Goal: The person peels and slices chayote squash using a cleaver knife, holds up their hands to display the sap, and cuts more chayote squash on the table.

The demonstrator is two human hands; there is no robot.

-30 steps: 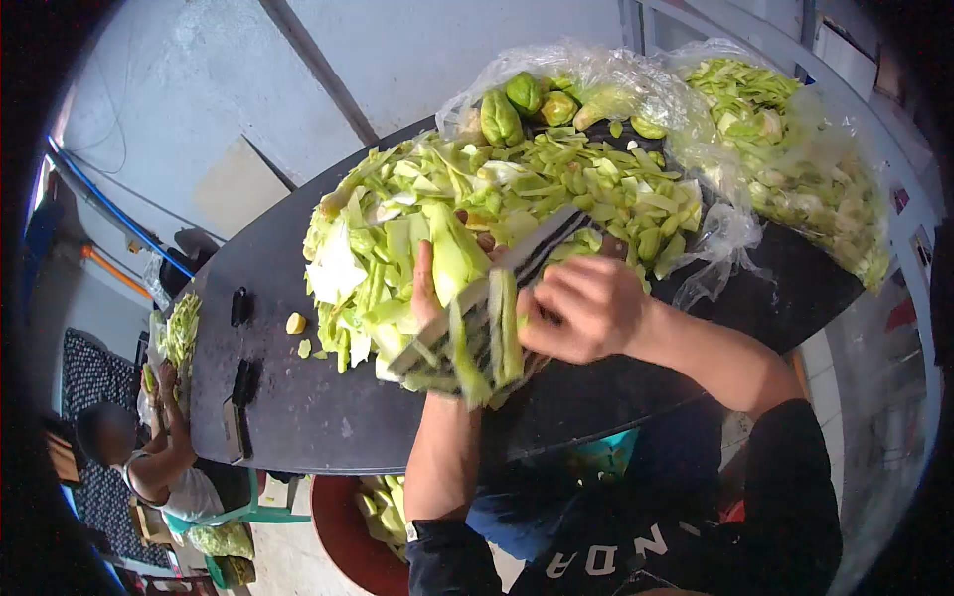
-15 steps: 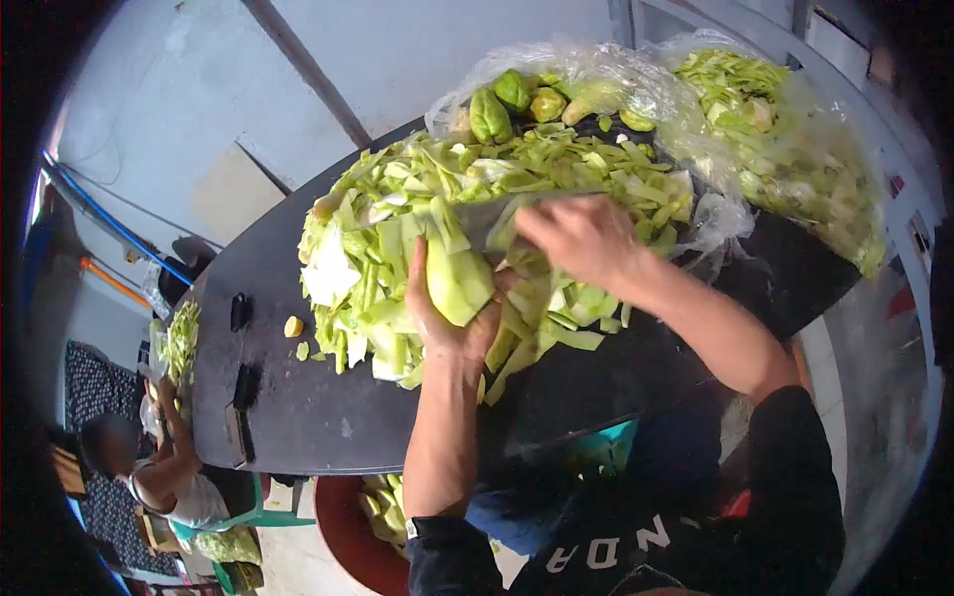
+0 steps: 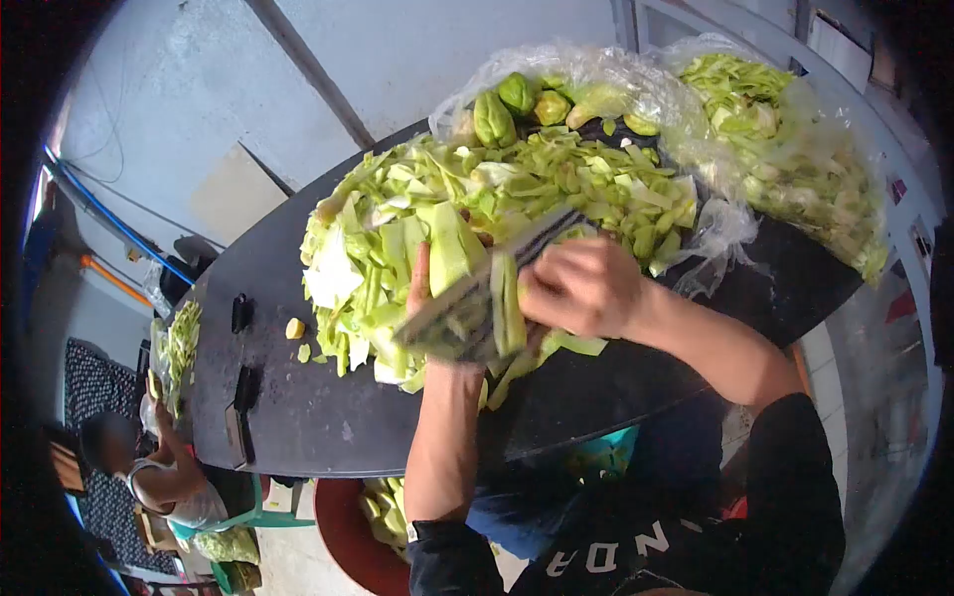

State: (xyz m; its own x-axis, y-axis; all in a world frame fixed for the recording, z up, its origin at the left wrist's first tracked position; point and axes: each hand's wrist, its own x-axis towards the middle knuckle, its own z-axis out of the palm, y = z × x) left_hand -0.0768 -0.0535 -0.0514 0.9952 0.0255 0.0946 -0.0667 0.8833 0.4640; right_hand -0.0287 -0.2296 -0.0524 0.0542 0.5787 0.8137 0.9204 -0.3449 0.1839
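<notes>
My left hand (image 3: 421, 288) holds a pale green peeled vegetable (image 3: 452, 248) over the near edge of a large heap of peelings (image 3: 388, 189). A wide blade with dark stripes (image 3: 459, 316) lies slanted across the vegetable and hides most of that hand's fingers and palm. My right hand (image 3: 581, 288) is closed at the blade's right side, its grip mostly hidden by its own fingers. Strips of green peel (image 3: 507, 303) hang against the blade, in front of its striped face.
Whole green vegetables (image 3: 494, 120) and a clear plastic bag of cut pieces (image 3: 795, 169) lie at the back of the dark table (image 3: 298, 417). A red tub (image 3: 343, 541) stands below its front edge. Another person (image 3: 174, 482) sits at the left end.
Half a second ago the blade was raised up and right, leaving the vegetable uncovered. Now my right hand and the blade are lower, and the blade again covers my left palm.
</notes>
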